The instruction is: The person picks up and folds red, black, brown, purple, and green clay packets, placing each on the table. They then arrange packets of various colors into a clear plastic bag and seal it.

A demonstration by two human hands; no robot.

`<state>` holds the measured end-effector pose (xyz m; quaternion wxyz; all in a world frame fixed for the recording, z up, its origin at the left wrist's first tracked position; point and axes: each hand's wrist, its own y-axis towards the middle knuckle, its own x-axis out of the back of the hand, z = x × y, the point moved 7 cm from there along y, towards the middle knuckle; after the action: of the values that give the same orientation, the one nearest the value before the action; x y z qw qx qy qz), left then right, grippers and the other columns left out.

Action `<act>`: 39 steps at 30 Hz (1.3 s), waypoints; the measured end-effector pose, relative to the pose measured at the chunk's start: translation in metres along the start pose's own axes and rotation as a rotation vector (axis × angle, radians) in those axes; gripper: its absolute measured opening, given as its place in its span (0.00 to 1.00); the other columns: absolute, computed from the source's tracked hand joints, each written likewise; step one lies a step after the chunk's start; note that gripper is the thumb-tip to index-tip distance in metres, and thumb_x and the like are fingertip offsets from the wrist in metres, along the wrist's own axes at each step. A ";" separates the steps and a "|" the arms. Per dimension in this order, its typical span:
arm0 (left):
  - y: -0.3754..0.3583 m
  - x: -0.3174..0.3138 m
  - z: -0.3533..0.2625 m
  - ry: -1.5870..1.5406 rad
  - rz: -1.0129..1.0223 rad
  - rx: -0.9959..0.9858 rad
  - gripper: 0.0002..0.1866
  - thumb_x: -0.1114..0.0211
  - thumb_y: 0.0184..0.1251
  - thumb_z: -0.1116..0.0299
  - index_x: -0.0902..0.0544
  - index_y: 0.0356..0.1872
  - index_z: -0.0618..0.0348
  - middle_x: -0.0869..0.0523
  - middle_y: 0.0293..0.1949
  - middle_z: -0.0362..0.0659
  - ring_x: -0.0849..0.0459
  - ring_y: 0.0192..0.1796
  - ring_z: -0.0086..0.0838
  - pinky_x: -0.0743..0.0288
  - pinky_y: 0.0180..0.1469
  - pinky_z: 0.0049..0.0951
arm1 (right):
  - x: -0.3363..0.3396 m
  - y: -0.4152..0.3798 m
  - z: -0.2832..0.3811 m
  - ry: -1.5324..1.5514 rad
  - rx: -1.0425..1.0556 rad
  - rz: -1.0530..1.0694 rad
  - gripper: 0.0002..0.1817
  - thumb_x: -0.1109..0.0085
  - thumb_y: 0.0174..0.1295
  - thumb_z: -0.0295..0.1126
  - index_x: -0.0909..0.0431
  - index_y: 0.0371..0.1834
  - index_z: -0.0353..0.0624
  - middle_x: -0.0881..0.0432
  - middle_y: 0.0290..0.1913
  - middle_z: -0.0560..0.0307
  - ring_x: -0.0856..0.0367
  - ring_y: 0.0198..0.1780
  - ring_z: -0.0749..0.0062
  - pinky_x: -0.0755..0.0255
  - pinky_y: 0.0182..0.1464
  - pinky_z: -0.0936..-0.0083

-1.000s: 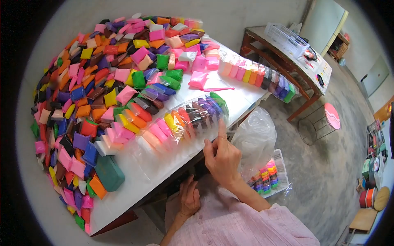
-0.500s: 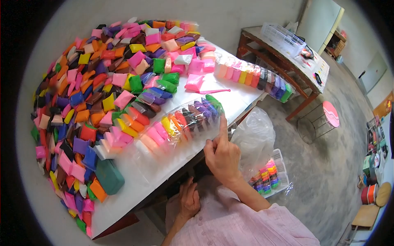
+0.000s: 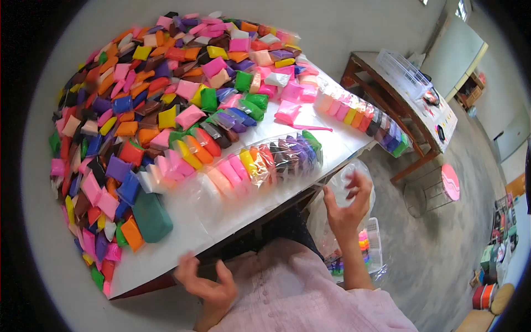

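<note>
In front of me on the white-covered table lies a clear plastic bag (image 3: 265,160) holding a row of small colored packets, running from peach and pink through yellow, red and black to purple and green. My right hand (image 3: 351,205) is raised just off the table's front edge, fingers apart and curved, holding nothing. Over my lap, near the table's left front corner, my left hand (image 3: 207,285) is slightly blurred, its fingers spread and empty. Neither hand touches the bag. A loose row of packets (image 3: 191,155) in similar colors sits just behind the bag's left end.
A large heap of colored packets (image 3: 127,127) covers the table's left and back. A green block (image 3: 152,217), a pink stick (image 3: 312,128) and another filled bag (image 3: 362,119) lie on the table. Below at right are a plastic bag (image 3: 326,213), a white basket (image 3: 375,243) and a stool (image 3: 450,181).
My right hand has drawn back from the bag's right end, its pointing finger now curved. My left hand has moved from my lap leftward toward the table edge and opened. The view has shifted.
</note>
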<state>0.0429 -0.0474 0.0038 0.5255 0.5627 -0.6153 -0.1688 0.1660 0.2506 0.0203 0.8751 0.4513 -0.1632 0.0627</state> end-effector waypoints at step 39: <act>0.084 -0.063 0.035 -0.230 0.119 0.395 0.39 0.25 0.54 0.71 0.34 0.67 0.63 0.25 0.61 0.53 0.26 0.60 0.42 0.29 0.58 0.37 | -0.075 0.050 -0.008 0.434 0.022 0.466 0.38 0.35 0.63 0.48 0.33 0.70 0.35 0.24 0.62 0.41 0.23 0.60 0.59 0.30 0.62 0.67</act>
<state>-0.0416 0.0200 0.0284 0.3406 0.5945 -0.7243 -0.0771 0.0844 0.2888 0.0285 0.8465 0.3874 -0.0711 0.3583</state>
